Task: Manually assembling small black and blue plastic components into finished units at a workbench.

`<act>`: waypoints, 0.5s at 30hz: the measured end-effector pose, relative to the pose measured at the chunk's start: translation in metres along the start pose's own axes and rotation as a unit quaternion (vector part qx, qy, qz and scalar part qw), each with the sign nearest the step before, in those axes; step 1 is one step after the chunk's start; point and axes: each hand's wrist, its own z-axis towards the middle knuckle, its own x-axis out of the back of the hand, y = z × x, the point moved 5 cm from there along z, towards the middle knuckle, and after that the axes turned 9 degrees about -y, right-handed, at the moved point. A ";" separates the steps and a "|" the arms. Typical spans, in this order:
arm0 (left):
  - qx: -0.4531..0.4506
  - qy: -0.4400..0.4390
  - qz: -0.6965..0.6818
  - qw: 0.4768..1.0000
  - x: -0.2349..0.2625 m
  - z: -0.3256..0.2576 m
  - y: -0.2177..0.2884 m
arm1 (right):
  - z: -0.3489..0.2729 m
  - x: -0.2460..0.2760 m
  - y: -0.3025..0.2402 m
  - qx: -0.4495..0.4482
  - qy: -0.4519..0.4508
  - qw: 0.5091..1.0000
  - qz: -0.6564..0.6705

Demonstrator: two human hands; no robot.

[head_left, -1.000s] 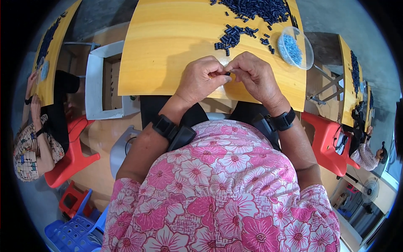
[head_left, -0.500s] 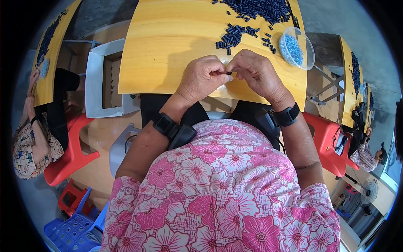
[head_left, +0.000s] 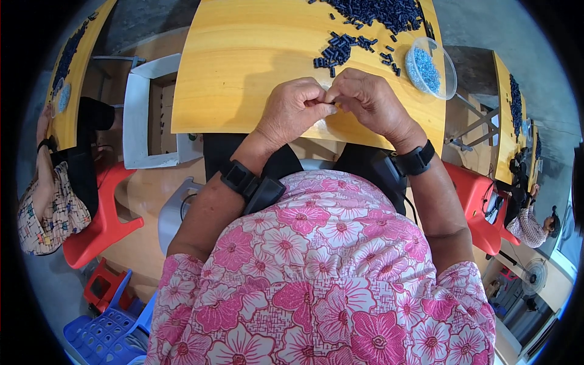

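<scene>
My left hand [head_left: 295, 108] and my right hand [head_left: 368, 100] meet fingertip to fingertip over the near edge of a yellow wooden table [head_left: 243, 67]. Pinched between them is a small dark part [head_left: 331, 103], mostly hidden by my fingers. Just beyond my hands lies a small cluster of dark blue cylindrical pieces [head_left: 340, 50]. A larger heap of the same pieces [head_left: 380, 11] sits at the table's far edge. A clear round bowl of light blue small parts [head_left: 431, 68] stands to the right of my right hand. Both wrists carry black bands.
A white open box [head_left: 152, 115] stands left of the table. A person in a patterned top sits on a red stool [head_left: 100, 222] at the left. Another red stool [head_left: 477, 204] and a seated person are at the right. A blue crate [head_left: 106, 331] is at lower left.
My hands stay together at the table's edge, with only slight shifts of the fingers around the small part.
</scene>
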 end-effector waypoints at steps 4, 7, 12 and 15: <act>-0.006 0.005 -0.007 1.000 0.000 0.001 -0.005 | -0.005 -0.011 0.018 -0.120 0.017 0.966 0.229; 0.008 -0.020 -0.007 1.000 0.000 -0.001 0.004 | -0.011 -0.017 0.021 -0.184 0.030 0.888 0.421; 0.005 -0.009 -0.015 1.000 0.002 -0.002 0.005 | -0.018 -0.019 0.021 -0.281 0.040 0.858 0.428; 0.005 -0.006 -0.031 0.999 0.002 -0.002 0.007 | -0.021 -0.022 0.020 -0.275 0.061 0.853 0.440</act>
